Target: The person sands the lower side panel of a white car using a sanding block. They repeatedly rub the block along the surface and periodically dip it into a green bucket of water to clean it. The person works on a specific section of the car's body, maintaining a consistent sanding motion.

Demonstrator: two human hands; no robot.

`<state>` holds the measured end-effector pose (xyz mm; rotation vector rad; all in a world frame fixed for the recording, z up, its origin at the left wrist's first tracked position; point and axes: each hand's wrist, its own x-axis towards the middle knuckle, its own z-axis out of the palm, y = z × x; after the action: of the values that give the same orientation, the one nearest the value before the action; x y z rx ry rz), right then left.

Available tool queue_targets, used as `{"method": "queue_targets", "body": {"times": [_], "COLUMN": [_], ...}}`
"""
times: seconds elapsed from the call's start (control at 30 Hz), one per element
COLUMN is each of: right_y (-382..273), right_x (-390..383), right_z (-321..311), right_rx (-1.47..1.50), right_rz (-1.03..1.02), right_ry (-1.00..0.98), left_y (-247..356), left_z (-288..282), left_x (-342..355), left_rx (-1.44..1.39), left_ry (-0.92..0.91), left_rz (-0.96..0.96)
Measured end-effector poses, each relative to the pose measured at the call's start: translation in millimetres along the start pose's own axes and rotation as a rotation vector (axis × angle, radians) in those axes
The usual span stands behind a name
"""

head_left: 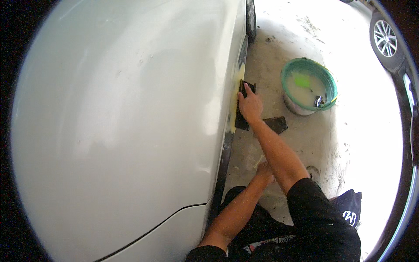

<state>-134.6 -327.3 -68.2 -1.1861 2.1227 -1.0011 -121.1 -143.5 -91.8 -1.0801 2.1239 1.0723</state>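
My right hand (252, 107) presses a long dark sanding block (242, 122) against the lower side of a silver-white car (131, 109). Its index finger lies along the top of the block, and the thumb is at the car's side. Yellowish patches show on the panel around the block. Below my right forearm is my left hand (265, 171), close to the floor. That forearm covers part of it, so its fingers and anything in them are hard to make out. A second dark, flat piece (276, 124) lies on the floor beside my right wrist.
A green-rimmed bucket (305, 107) of cloudy water stands to the right, with a bright green item (302, 80) and a small dark object (319, 101) in it. Another car's wheel (385, 39) is at the far right. The concrete floor (279, 48) is stained.
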Motion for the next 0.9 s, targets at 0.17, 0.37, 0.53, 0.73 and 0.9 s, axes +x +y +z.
{"method": "queue_targets", "body": {"times": [0.17, 0.37, 0.53, 0.73, 0.9], "right_y": [-3, -1, -3, -2, -8], "right_x": [-33, -20, -14, -11, -10], "right_z": [12, 18, 19, 20, 16], "right_rx": [-0.157, -0.165, -0.090, -0.165, -0.015], "right_rz": [-0.109, -0.176, -0.132, -0.225, -0.104], "right_ry": [0.009, 0.220, 0.107, 0.157, 0.148], "left_y": [-17, -27, -32, -34, -38], "left_z": [13, 14, 9, 4, 1], "left_x": [11, 17, 16, 20, 15], "left_rx": [0.019, 0.023, 0.020, 0.039, 0.052], "left_ry": [0.029, 0.055, 0.071, 0.099, 0.087], "left_rz": [-0.023, -0.040, -0.065, -0.065, -0.092]}}
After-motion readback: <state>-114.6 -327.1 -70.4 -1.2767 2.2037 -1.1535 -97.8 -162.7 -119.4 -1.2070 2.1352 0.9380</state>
